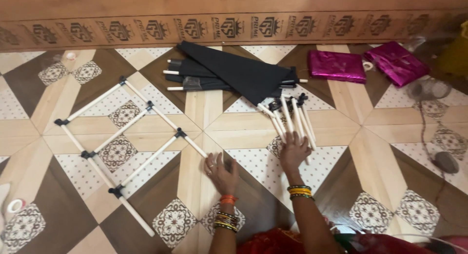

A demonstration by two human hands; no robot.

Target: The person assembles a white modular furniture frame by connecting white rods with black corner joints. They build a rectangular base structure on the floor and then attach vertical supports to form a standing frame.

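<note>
A frame of white rods [122, 132] joined by black connectors lies flat on the patterned floor at the left. My left hand [220, 172] rests on the floor with fingers spread, its fingertips at the near end of one frame rod. My right hand [294, 151] lies with spread fingers on a loose bundle of white rods with black connectors [291, 118]. Beyond the bundle lies folded black fabric [239, 73] with white rod ends sticking out.
Two shiny magenta fabric packs [337, 66] [397, 62] lie at the back right by the wooden wall base [234, 27]. A tape roll [15, 205] sits at the left edge. A dark cord and round object [444, 161] lie at the right.
</note>
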